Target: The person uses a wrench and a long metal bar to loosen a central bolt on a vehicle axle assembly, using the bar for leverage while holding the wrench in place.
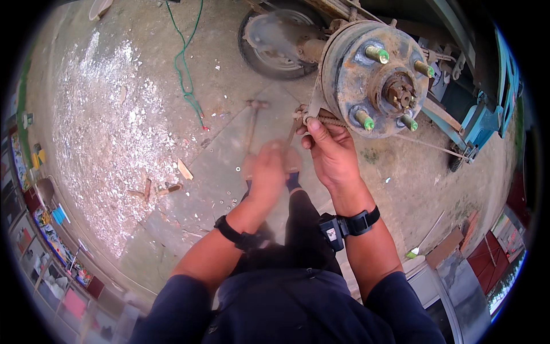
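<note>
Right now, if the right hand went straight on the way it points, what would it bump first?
Probably the rusty ribbed rod: the right hand has its thumb on it. How far off the big round hub is, I can't tell from this picture.

Concrete floor [220, 153] — green cord [186, 46], pale wood scrap [184, 169], scattered white flakes [114, 123]

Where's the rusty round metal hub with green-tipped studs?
In the head view, it sits upper right, just beyond the right hand and right of the black rubber tyre.
</note>
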### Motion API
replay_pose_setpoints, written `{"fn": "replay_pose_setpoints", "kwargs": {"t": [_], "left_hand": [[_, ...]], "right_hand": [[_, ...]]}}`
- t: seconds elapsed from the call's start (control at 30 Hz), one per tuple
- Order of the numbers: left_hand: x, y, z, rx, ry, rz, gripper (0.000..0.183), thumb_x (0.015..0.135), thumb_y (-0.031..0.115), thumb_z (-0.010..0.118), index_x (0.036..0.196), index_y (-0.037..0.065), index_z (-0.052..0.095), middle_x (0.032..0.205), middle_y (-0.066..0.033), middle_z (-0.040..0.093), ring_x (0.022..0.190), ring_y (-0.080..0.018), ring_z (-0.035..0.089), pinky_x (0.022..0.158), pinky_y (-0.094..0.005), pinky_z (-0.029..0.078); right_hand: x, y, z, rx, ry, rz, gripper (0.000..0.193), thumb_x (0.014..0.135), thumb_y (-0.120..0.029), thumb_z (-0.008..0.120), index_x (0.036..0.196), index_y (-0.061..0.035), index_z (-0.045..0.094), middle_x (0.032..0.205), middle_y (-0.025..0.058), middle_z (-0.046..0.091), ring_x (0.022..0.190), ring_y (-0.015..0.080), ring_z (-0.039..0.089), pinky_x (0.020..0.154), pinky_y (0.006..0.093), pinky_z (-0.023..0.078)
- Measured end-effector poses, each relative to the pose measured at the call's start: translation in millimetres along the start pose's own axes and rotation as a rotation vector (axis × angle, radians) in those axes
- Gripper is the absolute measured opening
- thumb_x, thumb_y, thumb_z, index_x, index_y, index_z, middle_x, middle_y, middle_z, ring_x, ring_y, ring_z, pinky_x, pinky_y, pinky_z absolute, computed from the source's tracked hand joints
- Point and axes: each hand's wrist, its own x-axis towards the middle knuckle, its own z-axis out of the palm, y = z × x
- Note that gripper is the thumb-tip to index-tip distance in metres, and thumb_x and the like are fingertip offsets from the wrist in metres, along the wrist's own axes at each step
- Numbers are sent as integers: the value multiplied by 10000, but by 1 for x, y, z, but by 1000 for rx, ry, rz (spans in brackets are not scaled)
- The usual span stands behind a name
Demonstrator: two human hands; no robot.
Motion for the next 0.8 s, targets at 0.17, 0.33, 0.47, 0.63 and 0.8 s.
{"fn": "replay_pose_setpoints", "kwargs": {"t": [0.17, 0.33, 0.47, 0.63, 0.8], "left_hand": [[-106, 38, -14, 298, -96, 556, 338, 983, 119, 555, 1288, -21, 510, 787, -45, 590, 611, -117, 531, 543, -272, 444], [-99, 87, -30, 715, -156, 996, 399, 841, 154, 747, 1191, 0, 633, 893, -112, 682, 712, -277, 667, 663, -342, 538], [-74, 151, -29, 780, -22, 1133, 339, 860, 169, 739, 1153, 31, 638, 912, -117, 700, 752, -281, 690, 661, -358, 538], [4, 220, -8, 820, 211, 1251, 285, 1030, 269, 545, 1137, 22, 640, 769, -82, 630, 656, -132, 582, 619, -282, 459], [69, 240, 17, 727, 37, 633, 252, 952, 205, 573, 1157, 81, 653, 1263, -180, 471, 996, -329, 590, 841, -402, 489]], "right_hand": [[-3, -2, 5, -10, 17, 46, 194, 955, -158, 675, 1123, -70, 714, 1112, 29, 706, 907, 122, 619, 703, 251, 456], [0, -3, 0, -37, 11, 68, 211, 954, -158, 677, 1140, -64, 708, 1085, 24, 705, 910, 119, 621, 699, 251, 458], [2, -3, -2, -11, -7, 28, 185, 953, -146, 677, 1118, -69, 710, 1047, 36, 712, 899, 133, 635, 693, 255, 465], [3, -3, 0, -1, -30, 29, 137, 951, -136, 678, 1073, -85, 713, 1025, 45, 715, 883, 156, 651, 692, 260, 472], [4, -1, -3, 25, -27, 40, 127, 948, -137, 681, 1065, -100, 715, 1045, 36, 715, 885, 165, 654, 701, 276, 480]]}}
